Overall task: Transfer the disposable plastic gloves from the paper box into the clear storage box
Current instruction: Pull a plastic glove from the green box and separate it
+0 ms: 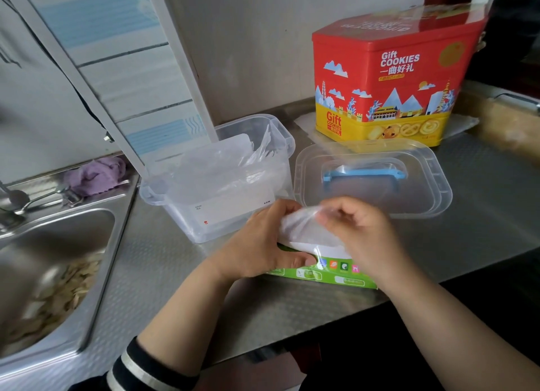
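Your left hand [260,241] is resting on the green paper box [321,273], which is lying flat on the steel table [163,262] near its front edge; its fingers [295,260] are curling over the box's top and steadying it while also touching the bunch of disposable plastic gloves [304,227]. Your right hand [359,232] is meeting the same bunch from the other side, its fingers [330,215] pinching the crumpled clear film closed just above the box's opening, so the gloves are standing partly out of the box and are being held between both hands. The clear storage box [216,180] is standing open just behind your left hand, and more transparent gloves are already lying inside it, some sticking up toward its far right corner. Its clear lid [371,180], bearing a blue handle [365,174], is lying upside down on the table just beside the storage box, behind your right hand. A red and yellow cookie tin [388,80] is standing behind the lid against the wall. A steel sink [49,268] is occupying the left side, with a purple cloth [96,174] bunched on its far rim.
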`<action>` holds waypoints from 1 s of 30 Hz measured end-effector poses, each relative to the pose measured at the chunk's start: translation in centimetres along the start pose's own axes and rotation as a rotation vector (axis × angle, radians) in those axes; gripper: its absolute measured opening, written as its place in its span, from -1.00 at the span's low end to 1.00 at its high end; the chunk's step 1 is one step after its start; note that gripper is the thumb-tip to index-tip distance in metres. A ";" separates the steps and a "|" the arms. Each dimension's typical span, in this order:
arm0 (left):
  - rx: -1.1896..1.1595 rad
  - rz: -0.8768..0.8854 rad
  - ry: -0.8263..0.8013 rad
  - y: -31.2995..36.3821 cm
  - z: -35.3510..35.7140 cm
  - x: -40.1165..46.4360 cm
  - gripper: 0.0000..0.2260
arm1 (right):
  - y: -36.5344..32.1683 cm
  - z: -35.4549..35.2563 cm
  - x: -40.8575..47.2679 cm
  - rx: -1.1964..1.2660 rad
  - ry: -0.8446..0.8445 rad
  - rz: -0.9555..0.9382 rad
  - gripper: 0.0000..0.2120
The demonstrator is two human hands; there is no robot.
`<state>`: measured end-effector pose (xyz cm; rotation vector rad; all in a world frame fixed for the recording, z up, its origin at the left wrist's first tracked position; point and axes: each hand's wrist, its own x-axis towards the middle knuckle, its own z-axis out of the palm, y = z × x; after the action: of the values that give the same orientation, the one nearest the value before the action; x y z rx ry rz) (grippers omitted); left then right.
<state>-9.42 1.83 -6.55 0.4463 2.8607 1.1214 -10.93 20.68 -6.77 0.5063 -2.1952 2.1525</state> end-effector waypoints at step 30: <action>0.176 -0.063 0.421 9.9 -4.0 4.3 -0.72 | -1.6 -0.6 -1.6 -0.609 -0.303 0.057 0.03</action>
<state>-11.59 7.28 3.31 0.1334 3.3247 1.0674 -9.18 21.58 -5.61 0.7605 -2.8712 1.3653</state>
